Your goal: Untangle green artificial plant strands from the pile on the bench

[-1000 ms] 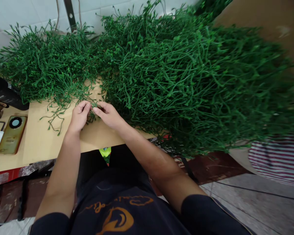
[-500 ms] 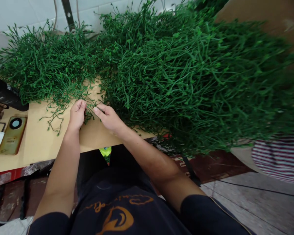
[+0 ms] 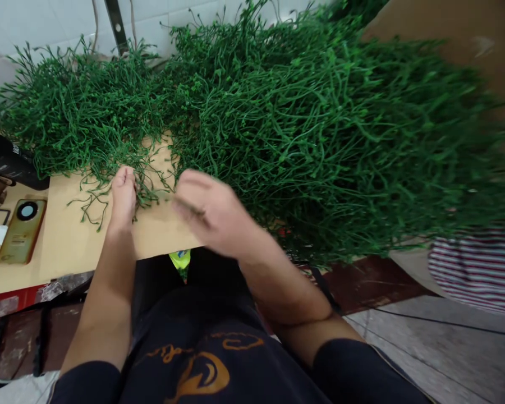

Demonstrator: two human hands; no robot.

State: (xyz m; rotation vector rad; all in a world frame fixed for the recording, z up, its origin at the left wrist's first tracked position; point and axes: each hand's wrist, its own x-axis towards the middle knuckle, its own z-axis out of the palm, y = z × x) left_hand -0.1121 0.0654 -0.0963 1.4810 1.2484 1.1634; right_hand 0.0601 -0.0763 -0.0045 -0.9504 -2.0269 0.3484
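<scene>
Stems (image 3: 303, 129), green and tangled, lie heaped along the back and right of the tan board (image 3: 79, 247), probably that close so both hands can reach them. The left hand (image 3: 123, 193) is curled closed, apparently around a small bunch (image 3: 146, 193) spilling out beside its fingers, perhaps to keep it together; how many stems it pinches I can't count. The right hand (image 3: 212, 210) hangs near the larger heap, half-curled and blurred; a dark streak by its thumb may be 1 stem, so I can't tell its grip. Greenery hides the board's far edge.
</scene>
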